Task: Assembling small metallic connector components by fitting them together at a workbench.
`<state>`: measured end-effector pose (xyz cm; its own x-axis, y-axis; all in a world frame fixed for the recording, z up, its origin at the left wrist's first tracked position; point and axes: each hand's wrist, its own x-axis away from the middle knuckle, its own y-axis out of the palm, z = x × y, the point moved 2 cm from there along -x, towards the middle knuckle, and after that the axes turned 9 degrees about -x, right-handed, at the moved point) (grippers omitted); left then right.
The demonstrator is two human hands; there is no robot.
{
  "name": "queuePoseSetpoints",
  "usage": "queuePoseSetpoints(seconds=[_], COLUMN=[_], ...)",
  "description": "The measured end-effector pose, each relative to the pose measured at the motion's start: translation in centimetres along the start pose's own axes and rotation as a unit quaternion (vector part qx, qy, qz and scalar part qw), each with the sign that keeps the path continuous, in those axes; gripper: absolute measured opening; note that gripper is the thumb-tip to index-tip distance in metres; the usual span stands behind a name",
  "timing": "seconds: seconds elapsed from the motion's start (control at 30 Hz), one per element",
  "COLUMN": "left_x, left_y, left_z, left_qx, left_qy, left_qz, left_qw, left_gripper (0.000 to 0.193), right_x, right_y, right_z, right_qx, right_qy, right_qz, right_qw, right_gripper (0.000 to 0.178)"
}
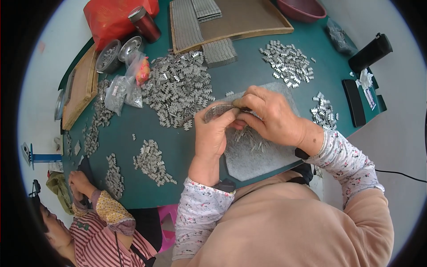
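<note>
My left hand [210,135] is closed on a curved strip of metal links [217,112], which arches up between thumb and fingers. My right hand [276,116] meets it at the strip's right end, its thumb and fingertips pinched together there. Dark coverings show on some fingertips. Whatever lies between the right fingertips is too small to make out. Under both hands lies a grey felt-like mat [249,165]. Thin metal pins [254,141] are scattered in a small heap on it, just below the right fingers.
Loose metal links form a large heap [178,89] and smaller piles [288,62] on the green table [187,147]. A wooden-framed tray [253,22] holds link strips. Bags, a red tumbler [145,24] and a black bottle [371,52] stand around. A co-worker [102,222] sits at left.
</note>
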<state>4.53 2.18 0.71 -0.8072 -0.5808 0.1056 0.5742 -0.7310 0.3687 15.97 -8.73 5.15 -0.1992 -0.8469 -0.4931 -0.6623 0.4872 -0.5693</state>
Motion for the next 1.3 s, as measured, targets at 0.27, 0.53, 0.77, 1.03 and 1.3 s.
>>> queuePoseSetpoints(seconds=[0.27,0.53,0.77,1.03,1.3], left_x=[-2.1,-8.4,-12.0,-11.5,-2.3], left_y=[0.9,-0.2,-1.2,-1.5,-5.9], left_z=[1.2,3.9,3.5,4.5,9.5], left_qx=[-0.079,-0.682,-0.792,-0.776,-0.567], left_qy=[-0.018,0.309,0.299,0.328,0.350], left_qz=[-0.015,0.095,0.076,0.150,0.233], left_qw=[0.997,0.656,0.527,0.517,0.708], left_gripper=[0.018,0.012,0.017,0.027,0.010], right_x=[-3.5,-7.1,-8.1,-9.0,-9.2], right_y=[-2.0,-2.1,-0.3,-0.2,0.5], right_z=[2.1,8.4,11.1,11.3,5.0], right_qx=[-0.031,0.126,0.217,0.231,0.213], right_qy=[0.138,0.087,0.084,0.128,-0.029], right_qz=[-0.038,-0.025,-0.038,-0.033,-0.052], right_qw=[0.989,0.988,0.972,0.964,0.975], right_gripper=[0.012,0.015,0.017,0.018,0.011])
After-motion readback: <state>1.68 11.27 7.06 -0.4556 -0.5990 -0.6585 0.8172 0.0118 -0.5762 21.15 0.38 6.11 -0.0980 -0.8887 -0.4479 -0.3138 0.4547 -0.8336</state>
